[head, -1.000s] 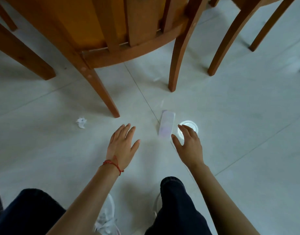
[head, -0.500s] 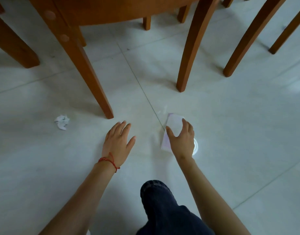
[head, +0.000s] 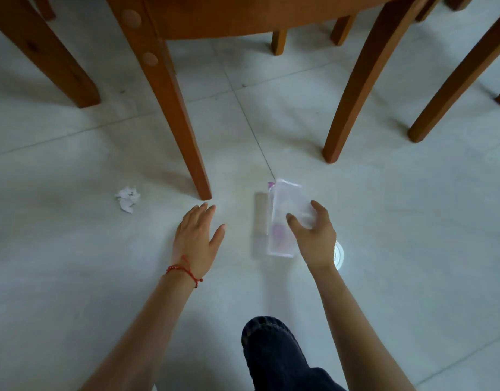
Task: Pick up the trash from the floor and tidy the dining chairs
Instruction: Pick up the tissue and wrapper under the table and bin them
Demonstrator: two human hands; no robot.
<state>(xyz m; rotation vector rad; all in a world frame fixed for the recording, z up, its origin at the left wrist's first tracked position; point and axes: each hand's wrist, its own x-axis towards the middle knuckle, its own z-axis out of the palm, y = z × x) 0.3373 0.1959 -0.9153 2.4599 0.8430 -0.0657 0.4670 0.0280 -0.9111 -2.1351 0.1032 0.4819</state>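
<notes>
Our right hand (head: 313, 235) has closed its grip on the clear plastic wrapper (head: 285, 218) and tilted it off the floor (head: 412, 221). Our left hand (head: 196, 235) stays flat, grip wide. Crumpled paper (head: 127, 198) waits at ten o'clock.

The right hand (head: 315, 238) covered most of a white round lid (head: 339, 253) on the floor; only its right rim showed. The clear plastic wrapper (head: 284, 218) was motion-blurred, its pink print unreadable. The wooden chair (head: 243, 21) was cut off at the top edge.
</notes>
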